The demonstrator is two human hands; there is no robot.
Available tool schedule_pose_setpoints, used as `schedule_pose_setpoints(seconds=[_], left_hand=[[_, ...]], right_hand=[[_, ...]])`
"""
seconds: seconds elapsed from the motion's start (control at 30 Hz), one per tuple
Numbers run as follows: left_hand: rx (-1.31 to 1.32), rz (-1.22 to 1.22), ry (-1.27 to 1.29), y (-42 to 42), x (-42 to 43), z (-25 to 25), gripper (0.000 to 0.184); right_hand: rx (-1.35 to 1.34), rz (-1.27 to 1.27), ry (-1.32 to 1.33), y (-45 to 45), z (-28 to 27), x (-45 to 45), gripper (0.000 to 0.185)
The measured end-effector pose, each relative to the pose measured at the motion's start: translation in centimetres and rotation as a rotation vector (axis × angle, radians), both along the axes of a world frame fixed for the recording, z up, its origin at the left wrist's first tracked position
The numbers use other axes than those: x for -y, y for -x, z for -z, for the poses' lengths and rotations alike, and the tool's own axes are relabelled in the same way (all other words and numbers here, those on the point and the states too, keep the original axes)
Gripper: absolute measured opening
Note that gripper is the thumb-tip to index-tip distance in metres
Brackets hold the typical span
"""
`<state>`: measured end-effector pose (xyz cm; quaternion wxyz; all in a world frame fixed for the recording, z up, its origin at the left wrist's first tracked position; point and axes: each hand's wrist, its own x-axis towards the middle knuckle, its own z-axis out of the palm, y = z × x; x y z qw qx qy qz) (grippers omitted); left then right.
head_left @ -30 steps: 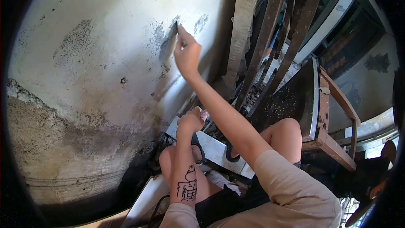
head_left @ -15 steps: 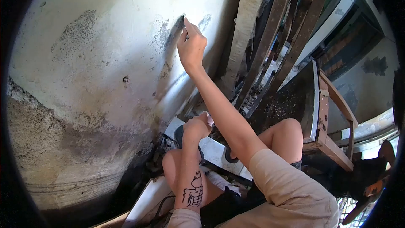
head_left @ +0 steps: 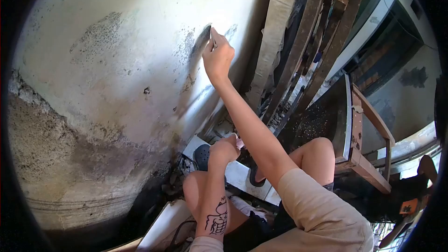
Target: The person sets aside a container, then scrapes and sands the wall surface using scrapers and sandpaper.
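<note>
- The person's right arm stretched up and forward from a beige sleeve [head_left: 322,205], its elbow slightly bent, towards a stained, pale wall [head_left: 140,56].
- The right hand [head_left: 218,60] was closed in a pinch, back of the hand towards me, with the index finger pointing up along a small thin object [head_left: 215,45] gripped beneath it.
- That object sat at the wall, beside a grey, flaking patch [head_left: 185,44]. Mostly covered by the fingers, it was too small to identify, and I could not tell whether its tip touched the plaster.
- The left arm lay lower, forearm angled up over the bent left knee, with a black line drawing [head_left: 216,217] on its skin.
- The left hand [head_left: 225,150] was curled around something pink [head_left: 240,142]; only an edge showed, so I could not say what it was.
- Beyond the left hand, a dark clog [head_left: 202,157] rested on a pale slab [head_left: 240,177]; the other foot was partly hidden behind the right arm.
- Wooden planks [head_left: 298,51] leaned to the right, their tops cut off.
</note>
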<state>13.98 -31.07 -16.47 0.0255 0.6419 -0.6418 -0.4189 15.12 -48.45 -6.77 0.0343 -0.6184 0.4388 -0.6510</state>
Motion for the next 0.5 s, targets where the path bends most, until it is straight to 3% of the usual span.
schedule_pose_setpoints(seconds=[0.2, 0.27, 0.3, 0.37, 0.43, 0.5], left_hand=[[0.033, -0.037, -0.032, -0.8, -0.4, -0.5, 0.038], [0.045, -0.038, -0.039, -0.7, -0.8, -1.1, 0.038], [0.046, -0.042, -0.040, -1.0, -1.2, -1.3, 0.038], [0.037, 0.008, -0.003, -0.9, -1.5, -2.0, 0.036], [0.022, -0.006, -0.001, -1.2, -1.0, -2.1, 0.035], [0.031, -0.040, 0.014, -1.7, -0.3, -1.9, 0.035]], right_hand=[[-0.019, 0.057, 0.020, -0.7, -0.1, 0.9, 0.023], [0.026, 0.204, -0.353, 0.0, -1.9, 2.8, 0.013], [0.362, 0.147, -0.488, 0.8, -4.4, 2.6, 0.008], [0.168, 0.153, -0.379, 1.5, -4.3, 3.0, 0.009], [0.148, 0.036, -0.196, 2.5, -2.1, 2.0, 0.012], [0.018, -0.073, -0.203, 2.6, -1.8, -1.3, 0.015]])
